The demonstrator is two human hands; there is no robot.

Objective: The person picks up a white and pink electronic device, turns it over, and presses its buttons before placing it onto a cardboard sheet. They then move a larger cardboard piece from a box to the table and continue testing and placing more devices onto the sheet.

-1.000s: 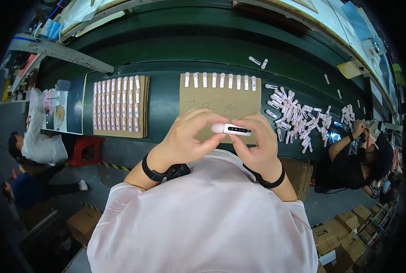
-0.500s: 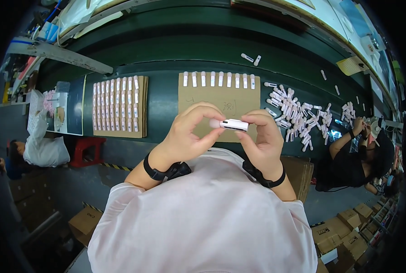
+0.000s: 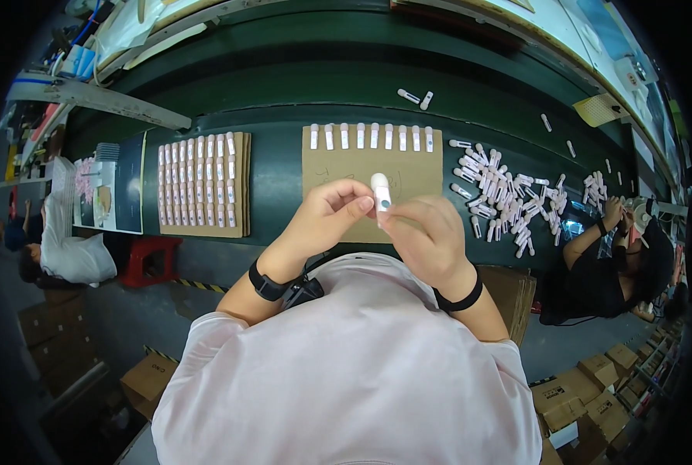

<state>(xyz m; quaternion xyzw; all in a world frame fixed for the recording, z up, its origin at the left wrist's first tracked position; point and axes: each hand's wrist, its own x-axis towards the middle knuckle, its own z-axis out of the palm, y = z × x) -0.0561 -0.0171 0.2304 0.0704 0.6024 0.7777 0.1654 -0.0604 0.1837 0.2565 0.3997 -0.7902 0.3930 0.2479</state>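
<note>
Rows of devices (image 3: 201, 190) lie at your left; your left hand (image 3: 324, 222) curls, grip unclear, beside the round-ended device (image 3: 382, 195) between your hands; your right hand (image 3: 433, 239) pinches its near end; loose devices (image 3: 504, 191) lie heaped farther right.

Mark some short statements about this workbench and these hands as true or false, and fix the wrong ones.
1. The right hand holds a pink-and-white device. True.
2. Its rounded end points toward the person's chest. False: it points away.
3. A loose heap of similar devices lies right of the middle cardboard sheet. True.
4. That sheet bears four rows. False: one row, along its far edge.
5. The stool at left is blue. False: the stool is red.
</note>
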